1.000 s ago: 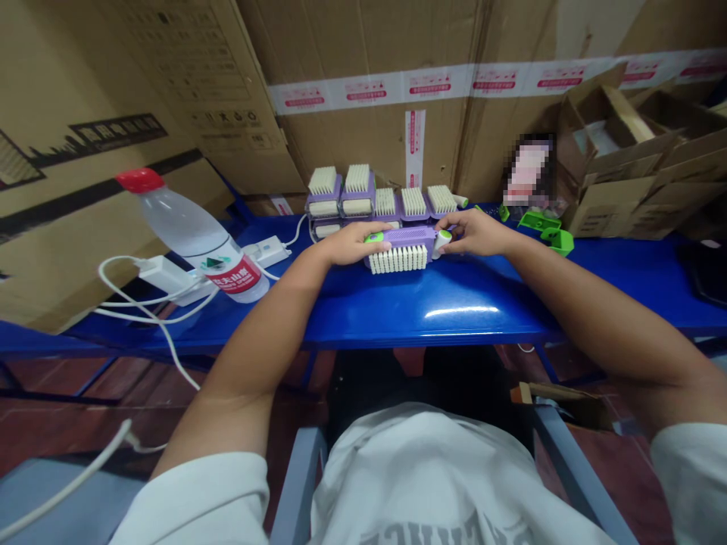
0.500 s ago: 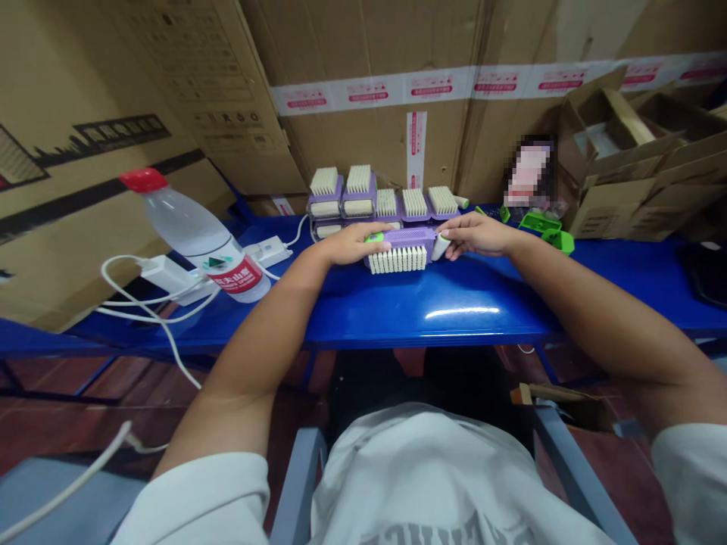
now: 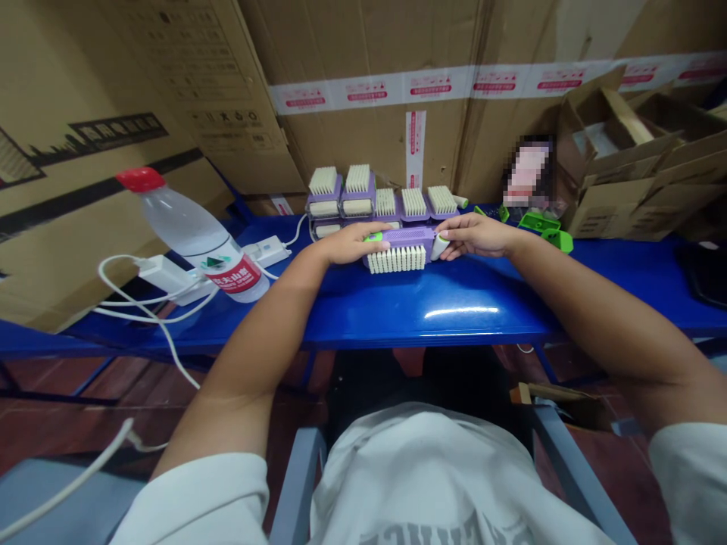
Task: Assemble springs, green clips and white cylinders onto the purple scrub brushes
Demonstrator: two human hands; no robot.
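Note:
A purple brush (image 3: 410, 238) with rows of cream bristles lies on its side over the blue table, bristles facing me. My left hand (image 3: 353, 244) is closed around its left end, the thumb beside a green part. At the other end, the fingers of my right hand (image 3: 472, 233) pinch a short white roller (image 3: 439, 246) with a green end, right against the purple body. Whether the roller is joined to the brush I cannot tell. Just behind stand several similar purple brushes (image 3: 357, 183), bristles up, some stacked on others.
A red-capped water bottle (image 3: 196, 238) leans at the left near white power strips (image 3: 164, 274) and looping cables. Green plastic parts (image 3: 538, 222) lie at the right, before an open divided carton (image 3: 616, 178). Large cardboard boxes (image 3: 363, 38) wall the back of the blue table (image 3: 363, 314).
Both hands keep their hold on the brush and roller. Only a very slight shift of the whole view shows.

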